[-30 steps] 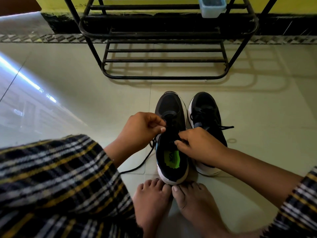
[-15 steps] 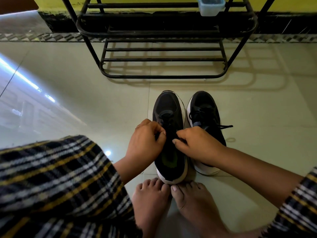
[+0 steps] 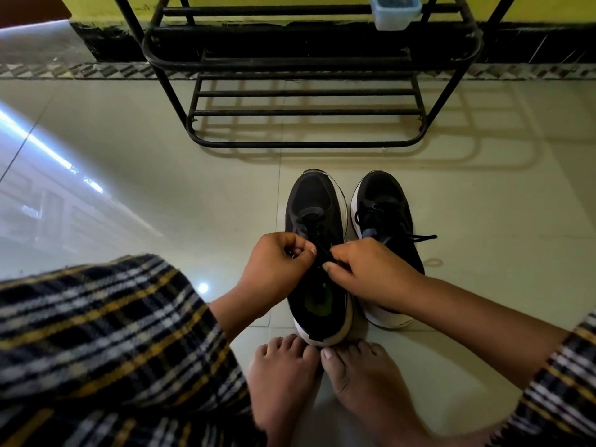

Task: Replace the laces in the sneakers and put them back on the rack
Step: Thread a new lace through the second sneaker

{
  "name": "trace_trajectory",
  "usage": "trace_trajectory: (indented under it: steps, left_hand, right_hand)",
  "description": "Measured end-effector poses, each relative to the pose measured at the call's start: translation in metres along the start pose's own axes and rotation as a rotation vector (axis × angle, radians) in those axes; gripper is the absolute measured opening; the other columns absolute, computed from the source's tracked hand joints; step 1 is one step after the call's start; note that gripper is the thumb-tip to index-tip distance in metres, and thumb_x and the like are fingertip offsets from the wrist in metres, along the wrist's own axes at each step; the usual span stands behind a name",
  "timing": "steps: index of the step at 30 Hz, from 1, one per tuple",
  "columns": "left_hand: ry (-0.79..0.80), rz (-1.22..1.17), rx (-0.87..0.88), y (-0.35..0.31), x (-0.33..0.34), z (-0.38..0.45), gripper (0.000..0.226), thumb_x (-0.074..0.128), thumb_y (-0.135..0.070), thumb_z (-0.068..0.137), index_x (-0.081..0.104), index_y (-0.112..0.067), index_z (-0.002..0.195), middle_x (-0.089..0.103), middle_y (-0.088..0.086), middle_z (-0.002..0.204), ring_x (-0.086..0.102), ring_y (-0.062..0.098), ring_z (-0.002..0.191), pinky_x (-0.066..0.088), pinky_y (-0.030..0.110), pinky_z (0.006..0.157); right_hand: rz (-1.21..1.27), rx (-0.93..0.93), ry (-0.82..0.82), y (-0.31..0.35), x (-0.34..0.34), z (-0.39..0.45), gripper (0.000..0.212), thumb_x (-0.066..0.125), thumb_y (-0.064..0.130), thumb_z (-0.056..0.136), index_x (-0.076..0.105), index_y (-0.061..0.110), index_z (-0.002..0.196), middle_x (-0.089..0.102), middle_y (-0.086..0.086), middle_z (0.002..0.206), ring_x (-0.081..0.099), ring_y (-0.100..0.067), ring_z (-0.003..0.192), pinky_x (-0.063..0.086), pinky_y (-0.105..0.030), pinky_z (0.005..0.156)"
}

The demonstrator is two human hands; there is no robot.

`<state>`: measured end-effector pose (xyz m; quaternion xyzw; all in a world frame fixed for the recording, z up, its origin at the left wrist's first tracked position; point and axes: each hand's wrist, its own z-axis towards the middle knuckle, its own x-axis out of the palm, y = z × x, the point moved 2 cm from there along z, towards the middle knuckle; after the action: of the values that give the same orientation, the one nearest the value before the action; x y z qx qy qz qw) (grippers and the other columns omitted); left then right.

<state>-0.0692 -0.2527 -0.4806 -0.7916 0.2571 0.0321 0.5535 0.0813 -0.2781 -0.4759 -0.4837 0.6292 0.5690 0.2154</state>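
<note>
Two black sneakers with white soles stand side by side on the pale tiled floor, toes toward the black metal rack; the left sneaker is the one being handled, its heel just beside the person's bare toes. The left hand has its fingers curled and pinches the black lace over the tongue; the right hand pinches the same lace from the other side; the hands hide the knot or crossing itself, so its form cannot be told. The right sneaker is partly covered by the right wrist; a lace end trails from it onto the floor. A blue-white container sits on the rack, cut off by the top edge; plaid sleeves fill the lower corners.
</note>
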Motion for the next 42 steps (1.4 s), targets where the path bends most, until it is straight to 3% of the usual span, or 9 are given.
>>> trace_trajectory:
  steps: [6, 10, 15, 23, 31, 35, 40, 42]
  left_hand:
    - [0.003, 0.054, 0.028, 0.001, 0.002, 0.001, 0.012, 0.062, -0.017, 0.089, 0.068, -0.018, 0.079, 0.058, -0.008, 0.068, 0.055, 0.0, 0.061, 0.045, 0.014, 0.06]
    - [0.004, 0.133, 0.054, 0.002, 0.005, 0.0, 0.013, 0.061, -0.016, 0.09, 0.065, -0.017, 0.077, 0.057, -0.008, 0.066, 0.051, -0.001, 0.054, 0.042, 0.014, 0.055]
    - [-0.034, 0.227, 0.101, -0.001, 0.005, -0.001, 0.013, 0.057, -0.016, 0.092, 0.063, -0.016, 0.081, 0.054, -0.01, 0.077, 0.051, 0.004, 0.067, 0.047, 0.025, 0.067]
    - [-0.124, 0.25, 0.09, 0.0, 0.001, 0.001, 0.011, 0.059, -0.017, 0.091, 0.066, -0.018, 0.083, 0.058, -0.011, 0.079, 0.052, 0.003, 0.065, 0.046, 0.023, 0.064]
    - [-0.06, 0.41, 0.179, -0.003, -0.001, 0.002, 0.011, 0.056, -0.017, 0.092, 0.064, -0.015, 0.086, 0.057, -0.001, 0.095, 0.047, 0.008, 0.073, 0.036, 0.018, 0.065]
    - [-0.079, 0.351, 0.142, -0.001, 0.0, 0.0, 0.01, 0.056, -0.017, 0.092, 0.064, -0.014, 0.087, 0.059, 0.0, 0.096, 0.052, 0.01, 0.078, 0.042, 0.023, 0.072]
    - [-0.029, 0.069, 0.041, -0.001, -0.002, -0.002, 0.014, 0.059, -0.011, 0.091, 0.066, -0.015, 0.079, 0.059, -0.004, 0.068, 0.054, 0.004, 0.058, 0.045, 0.017, 0.057]
    - [0.017, -0.044, -0.005, -0.002, -0.004, -0.002, 0.018, 0.058, -0.008, 0.092, 0.067, -0.013, 0.078, 0.061, -0.002, 0.066, 0.058, 0.001, 0.057, 0.047, 0.013, 0.055]
  right_hand:
    - [-0.008, -0.022, 0.011, 0.0, -0.001, 0.001, 0.041, 0.05, 0.032, 0.093, 0.031, 0.024, 0.058, 0.044, -0.001, 0.06, 0.048, -0.022, 0.059, 0.04, -0.039, 0.057]
    - [-0.035, -0.052, 0.025, 0.004, -0.002, 0.001, 0.041, 0.048, 0.032, 0.094, 0.029, 0.025, 0.059, 0.045, -0.002, 0.065, 0.046, -0.02, 0.062, 0.038, -0.037, 0.059]
    - [-0.034, -0.051, 0.021, 0.003, -0.001, 0.0, 0.041, 0.048, 0.032, 0.094, 0.029, 0.025, 0.059, 0.045, -0.001, 0.064, 0.047, -0.021, 0.062, 0.039, -0.037, 0.059]
    - [-0.062, -0.064, 0.055, 0.008, -0.003, 0.0, 0.039, 0.047, 0.033, 0.095, 0.031, 0.024, 0.061, 0.042, 0.002, 0.065, 0.047, -0.019, 0.065, 0.04, -0.037, 0.061]
    - [-0.045, -0.043, 0.035, 0.007, -0.002, -0.002, 0.032, 0.047, 0.032, 0.094, 0.044, 0.012, 0.07, 0.053, -0.008, 0.072, 0.051, -0.024, 0.068, 0.044, -0.042, 0.063]
    - [-0.071, -0.073, 0.043, 0.012, -0.003, -0.002, 0.03, 0.047, 0.032, 0.095, 0.042, 0.015, 0.071, 0.044, 0.0, 0.07, 0.046, -0.02, 0.068, 0.043, -0.039, 0.064]
    - [-0.079, -0.085, 0.046, 0.014, -0.005, -0.003, 0.028, 0.047, 0.034, 0.095, 0.042, 0.017, 0.073, 0.044, 0.002, 0.073, 0.045, -0.017, 0.07, 0.044, -0.038, 0.065]
    - [-0.08, -0.086, 0.045, 0.014, -0.005, -0.004, 0.028, 0.047, 0.034, 0.095, 0.041, 0.017, 0.074, 0.045, 0.002, 0.075, 0.045, -0.016, 0.07, 0.043, -0.037, 0.065]
